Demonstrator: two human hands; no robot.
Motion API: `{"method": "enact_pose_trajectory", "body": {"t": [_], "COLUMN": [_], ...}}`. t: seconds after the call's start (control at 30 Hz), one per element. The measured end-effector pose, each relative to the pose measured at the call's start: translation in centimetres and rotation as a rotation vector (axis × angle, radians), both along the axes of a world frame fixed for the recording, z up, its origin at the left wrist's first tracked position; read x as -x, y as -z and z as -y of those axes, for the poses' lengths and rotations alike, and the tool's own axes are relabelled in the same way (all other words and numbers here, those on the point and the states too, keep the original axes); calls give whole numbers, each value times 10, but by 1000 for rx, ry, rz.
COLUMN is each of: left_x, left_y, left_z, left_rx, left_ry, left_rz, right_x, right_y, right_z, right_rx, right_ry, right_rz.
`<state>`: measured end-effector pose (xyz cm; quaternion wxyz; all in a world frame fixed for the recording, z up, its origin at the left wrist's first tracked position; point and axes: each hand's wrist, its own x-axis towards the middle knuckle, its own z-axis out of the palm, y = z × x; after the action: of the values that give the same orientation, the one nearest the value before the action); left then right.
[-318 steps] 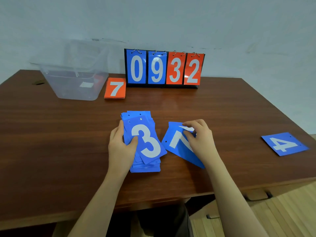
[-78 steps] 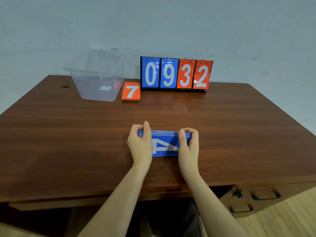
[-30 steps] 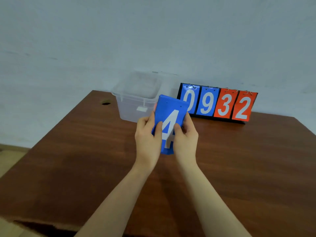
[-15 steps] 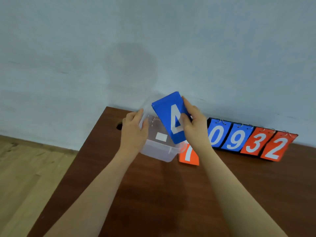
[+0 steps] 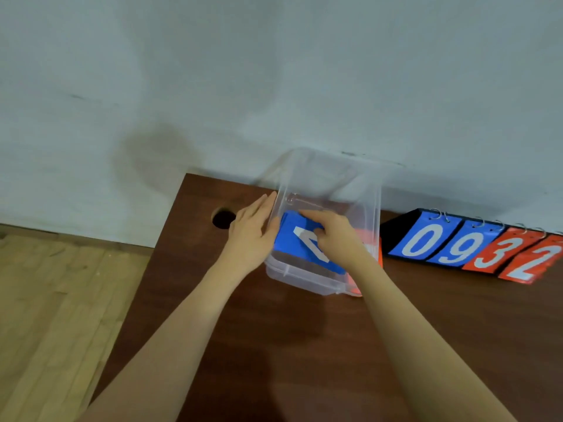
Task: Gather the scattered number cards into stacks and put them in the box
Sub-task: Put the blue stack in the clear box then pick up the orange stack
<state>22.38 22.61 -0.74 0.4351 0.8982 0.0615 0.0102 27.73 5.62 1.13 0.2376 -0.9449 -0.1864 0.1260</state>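
Blue cards (image 5: 294,239) in box (image 5: 307,280), right hand (image 5: 338,239) gripping

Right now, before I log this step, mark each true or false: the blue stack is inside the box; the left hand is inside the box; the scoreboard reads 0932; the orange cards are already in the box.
1. The blue stack is inside the clear box: true, with the right hand on it.
2. The left hand is inside the box: false, it rests against the outer wall.
3. The scoreboard reads 0932: true.
4. The orange cards are in the box: false, they lie beside it.
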Motion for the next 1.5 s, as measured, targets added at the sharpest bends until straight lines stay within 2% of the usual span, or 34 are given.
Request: {"method": "enact_pose_trajectory", "body": {"t": [0.2,0.33,0.47,0.53,0.63,0.8,0.93,1.03,1.13,1.2,1.37,1.5], "left_x": [3,3,3,5,10,28,49,63,81,84,64,54], "left_y": [5,5,5,2,-10,-31,-39,-27,-3,17,59,98], "left_z": [1,1,1,2,8,44,97,144,187,210,235,234], "left_rx": [-69,-104,-155,-204,-280,-398,-471,-422,-463,-482,-531,-566], "left_ry": [-5,-10,-12,-22,-29,36,63,161,291,316,214,160], "left_rz": [27,78,135,160,222,389,509,566,505,388,39,-56], "right_x": [-1,-9,-10,-6,7,46,71,76,75,68,30,-3], "right_y": [29,42,43,33,6,-28,-25,-7,12,21,54,78], "right_z": [-6,-10,-8,-4,6,50,109,154,187,198,197,171], "right_rx": [61,199,247,152,-97,-370,-453,-427,-325,-276,-172,-91], "right_ry": [33,-6,-19,9,91,174,312,354,269,195,7,-127], "right_rz": [-189,-205,-177,-92,120,422,438,326,217,135,43,32]}}
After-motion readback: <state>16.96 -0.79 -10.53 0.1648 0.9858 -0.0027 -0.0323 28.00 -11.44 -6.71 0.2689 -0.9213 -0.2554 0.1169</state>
